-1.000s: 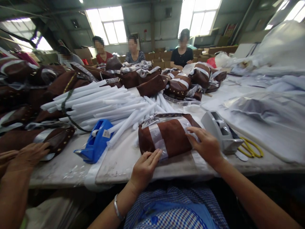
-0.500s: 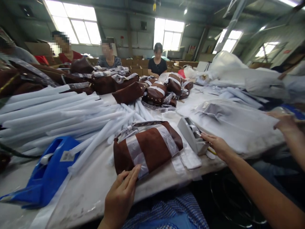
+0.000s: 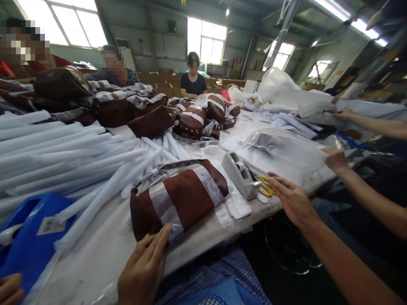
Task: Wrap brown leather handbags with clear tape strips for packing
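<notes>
A brown handbag lies in front of me, with two clear plastic bands wrapped round it and its strap, partly in plastic, at the back. My left hand rests its stretched fingers on the bag's near left edge, over one band. To the right of the bag stands a grey tape dispenser. Yellow-handled scissors lie beside it. My right hand is just right of those handles, fingers stretched out and thumb side partly hidden; I see nothing held in it. Folded white sheets lie between bag and dispenser.
White rolls are heaped at left, behind a blue tape dispenser. Wrapped brown bags pile up farther back. A white plastic bag lies at right, near another person's hand. A co-worker's hand shows at lower left.
The view has swung to the right. My right hand has drawn back from the grey tape dispenser, and the yellow scissor handles now show. My left hand stays on the handbag.
</notes>
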The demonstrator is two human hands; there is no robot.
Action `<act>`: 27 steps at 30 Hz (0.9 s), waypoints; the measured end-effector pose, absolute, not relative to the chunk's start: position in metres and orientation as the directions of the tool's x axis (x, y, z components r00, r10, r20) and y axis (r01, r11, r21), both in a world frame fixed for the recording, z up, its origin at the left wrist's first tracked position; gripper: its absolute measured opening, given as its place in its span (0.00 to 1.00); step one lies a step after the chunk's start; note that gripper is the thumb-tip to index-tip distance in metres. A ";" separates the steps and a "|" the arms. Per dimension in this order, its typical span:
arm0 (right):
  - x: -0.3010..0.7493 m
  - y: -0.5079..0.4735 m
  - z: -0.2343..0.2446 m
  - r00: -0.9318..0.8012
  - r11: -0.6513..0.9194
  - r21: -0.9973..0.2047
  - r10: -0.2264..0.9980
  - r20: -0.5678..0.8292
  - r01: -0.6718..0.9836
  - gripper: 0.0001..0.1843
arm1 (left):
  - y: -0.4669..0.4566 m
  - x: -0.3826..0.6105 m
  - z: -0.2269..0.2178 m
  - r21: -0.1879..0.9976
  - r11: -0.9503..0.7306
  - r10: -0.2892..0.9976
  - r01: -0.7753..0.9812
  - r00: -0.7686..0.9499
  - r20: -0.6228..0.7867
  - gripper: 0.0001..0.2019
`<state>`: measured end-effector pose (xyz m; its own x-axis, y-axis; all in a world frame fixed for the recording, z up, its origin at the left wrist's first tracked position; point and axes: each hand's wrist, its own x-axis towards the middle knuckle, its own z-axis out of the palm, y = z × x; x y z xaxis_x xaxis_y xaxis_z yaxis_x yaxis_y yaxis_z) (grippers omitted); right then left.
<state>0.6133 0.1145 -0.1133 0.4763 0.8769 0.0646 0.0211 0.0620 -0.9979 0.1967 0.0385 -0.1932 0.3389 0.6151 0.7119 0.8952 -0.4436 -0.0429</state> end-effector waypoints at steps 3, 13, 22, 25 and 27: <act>0.614 0.090 -0.133 0.460 -0.041 -0.997 0.885 -0.069 -0.071 0.20 | 0.038 0.196 -0.195 -0.054 -0.435 0.620 0.899 0.343 0.706 0.30; 0.638 0.105 -0.195 0.560 -0.103 -0.975 0.828 0.025 0.195 0.26 | 0.037 0.196 -0.199 -0.053 -0.435 0.623 0.899 0.342 0.703 0.30; 0.659 0.069 -0.145 -0.090 0.304 -0.420 0.885 0.457 0.855 0.12 | 0.035 0.196 -0.207 0.048 -0.394 0.683 0.918 0.257 0.684 0.32; 0.640 0.069 -0.115 -0.384 0.492 -0.265 0.847 0.368 0.829 0.13 | 0.034 0.198 -0.205 0.085 -0.372 0.707 0.924 0.223 0.671 0.35; 0.617 0.075 -0.099 -0.519 0.595 -0.255 0.797 0.309 0.762 0.13 | 0.034 0.200 -0.204 0.112 -0.364 0.718 0.925 0.202 0.666 0.36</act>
